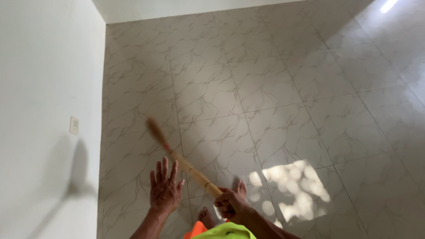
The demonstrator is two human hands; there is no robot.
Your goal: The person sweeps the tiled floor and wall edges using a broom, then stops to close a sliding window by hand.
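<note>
My right hand point(231, 204) grips the handle end of a thin yellow-tan stick broom point(186, 166) that slants up and to the left; its brushy tip point(155, 129) is blurred with motion above the floor. My left hand point(164, 190) is held open beside the handle, fingers spread and pointing away, holding nothing. Bare feet point(207, 217) stand on the tiles under my hands. A bright yellow-green and orange garment point(223, 231) shows at the bottom edge.
Glossy white marble-patterned floor tiles point(274, 97) fill the room. A white wall point(44, 110) runs along the left with a small wall socket point(74, 125). A patch of sunlight point(292, 186) lies on the floor at the right of my hands.
</note>
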